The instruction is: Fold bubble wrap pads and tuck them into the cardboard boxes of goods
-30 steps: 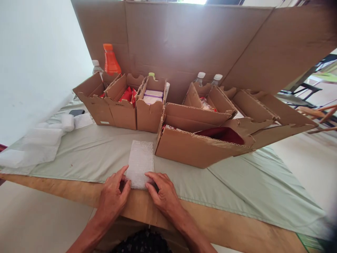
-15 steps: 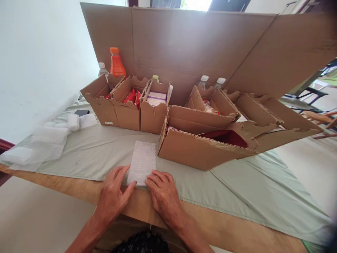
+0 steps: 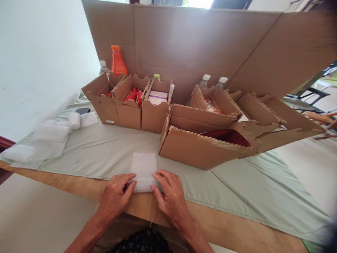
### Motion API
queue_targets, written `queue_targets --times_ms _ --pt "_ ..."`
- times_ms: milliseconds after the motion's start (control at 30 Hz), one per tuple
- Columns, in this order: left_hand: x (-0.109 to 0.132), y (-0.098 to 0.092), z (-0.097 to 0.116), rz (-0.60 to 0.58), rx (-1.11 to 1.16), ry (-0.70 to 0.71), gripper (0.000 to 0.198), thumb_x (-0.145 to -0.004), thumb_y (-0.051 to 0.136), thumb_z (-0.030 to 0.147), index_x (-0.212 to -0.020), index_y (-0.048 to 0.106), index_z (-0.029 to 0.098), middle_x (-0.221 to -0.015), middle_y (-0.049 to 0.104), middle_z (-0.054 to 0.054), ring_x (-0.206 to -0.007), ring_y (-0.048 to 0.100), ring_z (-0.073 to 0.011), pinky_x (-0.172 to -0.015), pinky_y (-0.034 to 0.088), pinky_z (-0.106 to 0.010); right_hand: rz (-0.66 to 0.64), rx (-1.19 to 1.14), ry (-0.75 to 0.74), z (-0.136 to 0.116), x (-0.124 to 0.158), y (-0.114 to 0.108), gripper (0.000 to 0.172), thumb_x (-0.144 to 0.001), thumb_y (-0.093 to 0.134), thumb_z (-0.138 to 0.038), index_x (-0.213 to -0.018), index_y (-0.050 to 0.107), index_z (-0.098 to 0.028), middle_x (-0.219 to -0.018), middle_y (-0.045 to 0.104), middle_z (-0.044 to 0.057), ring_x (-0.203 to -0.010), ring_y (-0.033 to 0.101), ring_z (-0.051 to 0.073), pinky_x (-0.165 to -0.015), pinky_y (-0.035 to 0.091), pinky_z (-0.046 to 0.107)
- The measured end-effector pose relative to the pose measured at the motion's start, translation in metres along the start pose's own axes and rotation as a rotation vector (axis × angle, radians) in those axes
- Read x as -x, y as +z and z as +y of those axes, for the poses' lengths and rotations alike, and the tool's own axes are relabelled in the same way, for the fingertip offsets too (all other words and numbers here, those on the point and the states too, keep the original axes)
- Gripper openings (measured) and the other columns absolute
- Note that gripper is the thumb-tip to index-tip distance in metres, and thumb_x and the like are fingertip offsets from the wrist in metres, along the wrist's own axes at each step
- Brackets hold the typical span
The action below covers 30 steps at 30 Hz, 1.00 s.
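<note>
Working with a flat, rectangular piece of translucent white bubble wrap (image 3: 144, 164), lying near and central on a creased pale green cloth (image 3: 105, 149), close to the bare brown wooden table edge (image 3: 143, 203). Sitting just left of a long, open-topped box of brown corrugated cardboard (image 3: 207, 151) and well right of a layered heap of similar translucent wrapping (image 3: 51, 137).

Flanking the piece from the left with the bare left hand (image 3: 117, 191) and from the right with the bare right hand (image 3: 172, 193). Placing thumb and forefinger of each hand at the near part of the side edges, tips parted, other fingers curling loosely. Not being able to tell, from this view, pinching from mere contact.

Probably weighing very little and bending readily, judging by the bubbled plastic. Likely sliding easily over the cloth under a light push. Showing a faint crosswise line toward the near end, possibly marking a fold and springing open on release. Probably tolerating ordinary handling, but risking burst bubbles under hard squeezing. For best control, taking hold at both near corners, pressing lightly and pulling evenly to prevent skewing.
</note>
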<state>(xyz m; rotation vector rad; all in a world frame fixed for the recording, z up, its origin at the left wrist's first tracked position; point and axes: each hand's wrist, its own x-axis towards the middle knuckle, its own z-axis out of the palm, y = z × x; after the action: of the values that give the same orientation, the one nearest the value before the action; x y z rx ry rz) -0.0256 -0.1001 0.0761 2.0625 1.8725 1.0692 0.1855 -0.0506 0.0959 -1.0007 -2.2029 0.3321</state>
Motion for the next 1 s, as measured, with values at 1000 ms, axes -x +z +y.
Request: queue_targets --times_ms 1000 --pt "-0.003 0.001 -0.002 0.089 0.196 -0.284 0.033 -0.094 0.058 0.042 -0.116 0.067 0.020 -0.100 0.070 -0.009 -0.090 0.066 -0.0229 -0.082 0.056 -0.040 -0.164 0.078 -0.111 0.003 -0.006 0.013 0.033 -0.088 0.060 -0.007 -0.119 0.065 -0.019 -0.119 0.073 0.010 -0.121 0.060 0.030 -0.099 0.047 0.049"
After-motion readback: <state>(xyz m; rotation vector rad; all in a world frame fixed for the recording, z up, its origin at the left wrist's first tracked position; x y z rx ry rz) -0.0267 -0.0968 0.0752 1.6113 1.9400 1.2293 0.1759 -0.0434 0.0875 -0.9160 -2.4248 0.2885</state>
